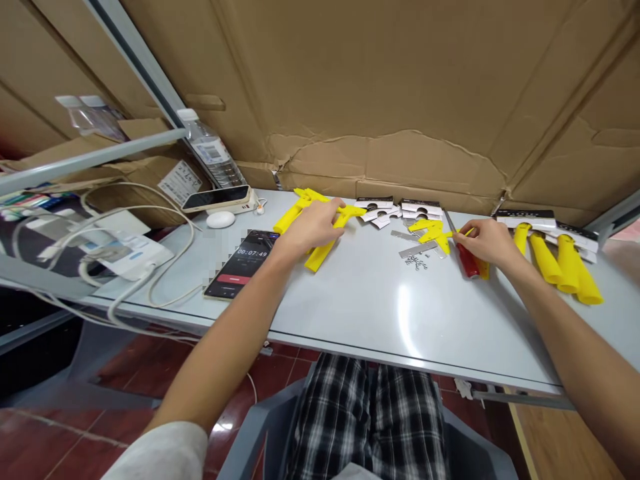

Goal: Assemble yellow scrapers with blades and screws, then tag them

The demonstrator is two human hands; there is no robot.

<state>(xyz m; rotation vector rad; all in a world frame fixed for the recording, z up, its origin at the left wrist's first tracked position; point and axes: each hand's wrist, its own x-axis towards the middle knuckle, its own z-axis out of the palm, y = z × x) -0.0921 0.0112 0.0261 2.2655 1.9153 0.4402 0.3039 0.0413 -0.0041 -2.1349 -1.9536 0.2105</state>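
Observation:
My left hand is closed around a yellow plastic tool handle, whose flat tapered head sticks out past my fingers. Another yellow handle lies just left of it. Further right, my right hand pinches the edge of a flat yellow plastic piece, part of a small pile. Beneath that hand lies a screwdriver with a red handle, its shaft pointing to the back. Thin metal blades and several small screws lie left of the pile.
Black-and-white cards lie along the back. More yellow handles rest at the right. A phone with a timer, a white earbud case, a water bottle and cables with a power strip occupy the left. Cardboard stands behind.

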